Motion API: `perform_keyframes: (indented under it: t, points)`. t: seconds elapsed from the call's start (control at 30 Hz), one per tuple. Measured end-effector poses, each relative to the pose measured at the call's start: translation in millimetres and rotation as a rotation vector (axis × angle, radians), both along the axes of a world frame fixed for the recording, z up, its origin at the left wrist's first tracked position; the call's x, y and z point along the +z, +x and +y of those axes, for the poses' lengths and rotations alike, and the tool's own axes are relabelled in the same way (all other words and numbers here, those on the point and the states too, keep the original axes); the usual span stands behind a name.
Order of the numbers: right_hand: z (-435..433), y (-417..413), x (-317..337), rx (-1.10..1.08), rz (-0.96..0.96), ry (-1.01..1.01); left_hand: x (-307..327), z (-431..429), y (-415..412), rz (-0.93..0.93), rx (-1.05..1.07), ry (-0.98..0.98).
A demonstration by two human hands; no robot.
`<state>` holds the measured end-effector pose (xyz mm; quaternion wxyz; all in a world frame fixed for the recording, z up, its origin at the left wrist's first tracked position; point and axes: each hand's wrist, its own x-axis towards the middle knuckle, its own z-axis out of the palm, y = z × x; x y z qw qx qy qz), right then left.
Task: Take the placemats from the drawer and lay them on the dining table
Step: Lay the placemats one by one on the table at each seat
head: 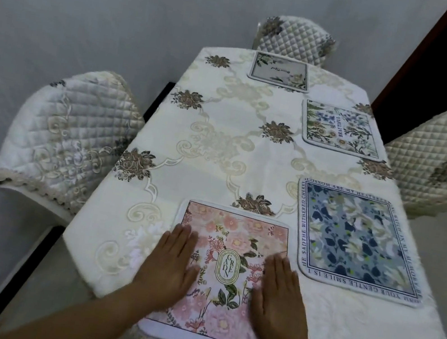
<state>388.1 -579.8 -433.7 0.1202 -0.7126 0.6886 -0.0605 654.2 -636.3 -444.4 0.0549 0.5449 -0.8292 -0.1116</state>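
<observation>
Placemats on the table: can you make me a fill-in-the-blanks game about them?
1. The left hand and right hand lie flat on the pink placemat, which says ____.
2. The table holds ____ placemats in all.
3. The blue placemat lies to the ____ of the pink one.

Missing words: GARDEN; four; right.

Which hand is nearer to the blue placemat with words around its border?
Right. The right hand lies flat on the right part of the pink placemat, beside the near left corner of the blue placemat. The left hand lies on the pink one's left side, farther away.
</observation>
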Motion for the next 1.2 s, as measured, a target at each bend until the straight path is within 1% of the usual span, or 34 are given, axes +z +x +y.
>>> perform_keyframes:
  t: [0.13,0.2,0.27,0.3,0.33,0.37,0.4,0.47,0.57,0.73,0.83,0.97,1.07,1.2]
  points:
    - [68.9,18.2,4.3,-0.027,-0.009,0.072,6.8,65.3,13.5,-0.015,-0.022,0.087]
    - [84.4,24.2,15.4,-0.049,0.038,0.123,18.6,82.3,17.6,-0.117,-0.066,0.149]
    - [84.0,30.1,42.4,-0.037,0.112,0.214,48.9,92.7,16.0,-0.208,-0.079,0.173]
    - [81.0,34.6,61.2,-0.012,0.173,0.248,71.3,95.4,15.3,-0.211,-0.074,0.177]
    - [80.4,41.0,84.3,0.011,0.21,0.315,90.2,97.2,13.5,-0.221,-0.08,0.126]
    - [82.2,48.1,106.0,0.027,0.243,0.332,110.2,100.2,11.2,-0.23,-0.09,0.128]
    - [84.8,53.8,122.7,0.037,0.261,0.296,123.9,101.6,8.8,-0.219,-0.1,0.115]
    - [102.3,66.3,154.0,0.022,0.225,0.179,153.2,110.3,9.5,-0.234,-0.15,0.05]
    - [139.1,80.3,183.4,0.012,0.211,0.072,179.6,131.6,18.3,-0.239,-0.229,-0.015]
    - [193.1,75.7,222.6,-0.058,0.222,0.022,213.1,165.5,18.6,-0.259,-0.307,-0.097]
    - [223.0,59.5,237.6,-0.111,0.219,0.019,228.3,189.5,10.3,-0.266,-0.315,-0.111]
    - [257.3,31.1,249.5,-0.151,0.162,0.002,242.0,223.4,-13.6,-0.263,-0.331,-0.124]
    - [283.3,-0.3,253.5,-0.155,0.143,-0.026,250.8,248.2,-44.5,-0.268,-0.327,-0.14]
    - [329.5,-63.2,259.8,-0.176,0.121,-0.057,252.9,287.0,-110.5,-0.244,-0.32,-0.182]
